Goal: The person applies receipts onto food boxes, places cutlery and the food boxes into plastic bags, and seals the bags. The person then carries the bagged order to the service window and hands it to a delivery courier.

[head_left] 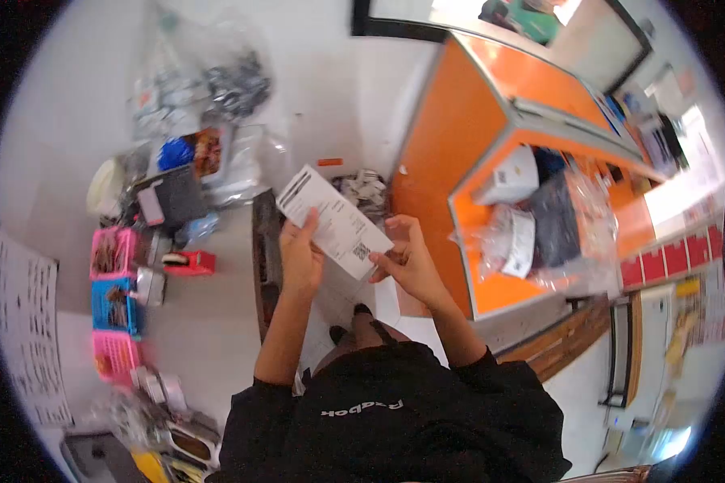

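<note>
A white printed label sheet (334, 225) with a barcode strip and a square code hangs tilted in front of my body, held between both hands. My left hand (302, 253) grips its lower left edge, thumb on the printed face. At the lower right corner, near the square code, my right hand (407, 258) pinches the sheet between thumb and fingers. Below it are the floor and my dark shoes. The back of the sheet is hidden from me.
On the left, a table (209, 322) carries pink and blue baskets (114, 304), a red tape dispenser (190, 262) and plastic bags. To the right stands an orange cabinet (439, 177) with wrapped packages (560, 221) in its opening. A bin of crumpled paper (365, 191) sits beyond the sheet.
</note>
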A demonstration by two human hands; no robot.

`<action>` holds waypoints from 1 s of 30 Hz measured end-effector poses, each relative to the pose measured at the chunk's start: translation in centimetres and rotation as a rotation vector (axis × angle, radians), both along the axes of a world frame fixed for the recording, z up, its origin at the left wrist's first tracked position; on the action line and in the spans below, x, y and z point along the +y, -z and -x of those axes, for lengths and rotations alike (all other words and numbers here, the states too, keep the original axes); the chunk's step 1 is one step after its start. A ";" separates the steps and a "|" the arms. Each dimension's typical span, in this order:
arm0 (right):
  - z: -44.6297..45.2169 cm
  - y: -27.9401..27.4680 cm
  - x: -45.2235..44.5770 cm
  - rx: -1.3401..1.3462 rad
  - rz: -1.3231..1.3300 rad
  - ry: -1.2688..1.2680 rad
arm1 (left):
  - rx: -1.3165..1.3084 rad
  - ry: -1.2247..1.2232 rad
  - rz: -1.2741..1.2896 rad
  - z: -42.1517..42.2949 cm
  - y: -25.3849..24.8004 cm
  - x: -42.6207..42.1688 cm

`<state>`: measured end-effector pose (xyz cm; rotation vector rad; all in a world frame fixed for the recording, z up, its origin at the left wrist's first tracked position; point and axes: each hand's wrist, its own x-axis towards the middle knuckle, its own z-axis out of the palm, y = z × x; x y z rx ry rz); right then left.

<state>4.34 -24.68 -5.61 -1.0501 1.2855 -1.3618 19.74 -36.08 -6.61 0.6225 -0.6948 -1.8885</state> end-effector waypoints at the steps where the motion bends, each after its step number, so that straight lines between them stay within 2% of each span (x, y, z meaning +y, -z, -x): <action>1: 0.6 -0.3 0.6 0.023 0.017 0.059 | 0.017 0.109 -0.079 1.4 -0.1 1.1; 3: 1.7 -1.5 1.6 0.070 0.047 0.168 | 0.039 0.318 -0.241 4.2 -0.1 4.7; 4: 2.4 -1.9 2.3 0.332 0.115 0.333 | 0.123 0.355 -0.221 5.3 -0.3 5.8; 7: 5.3 -3.3 5.8 0.257 0.040 0.545 | 0.128 0.295 -0.073 7.1 -1.3 6.0; 8: 6.6 -3.3 7.2 0.174 0.108 0.479 | 0.123 0.317 -0.060 7.9 -1.2 6.0; 11: 8.0 -5.1 10.5 0.166 0.005 0.315 | 0.056 0.394 -0.002 11.3 -2.2 8.5; 13: 9.0 -5.3 12.0 0.122 0.004 0.357 | -0.087 0.491 -0.030 13.3 -1.4 10.8; 15: 11.2 -5.0 13.9 0.055 -0.058 0.389 | -0.018 0.572 -0.043 16.5 -2.3 14.3; 19: 17.4 -5.5 19.6 0.051 -0.015 0.476 | -0.022 0.572 0.171 24.2 -4.5 15.6; 20: 19.5 -5.5 20.9 0.192 0.015 0.536 | 0.063 0.563 0.184 26.6 -6.1 15.4; 22: 23.5 -6.1 23.4 0.351 0.052 0.625 | 0.050 0.546 0.197 31.7 -9.6 15.1; 23: 25.3 -6.5 24.1 0.430 0.073 0.666 | 0.166 0.595 0.225 34.7 -11.4 14.9; 24: 26.8 -7.1 24.3 0.286 0.188 0.708 | 0.283 0.641 0.253 37.4 -13.1 14.9; 27: 31.0 -8.1 25.3 0.324 0.249 0.758 | 0.397 0.656 0.225 43.9 -15.8 15.6; 28: 32.0 -8.1 25.9 0.223 0.256 0.748 | 0.383 0.664 0.249 45.2 -16.2 16.1; 30: 33.8 -7.3 26.9 0.197 0.273 0.736 | 0.347 0.680 0.287 47.1 -16.4 16.8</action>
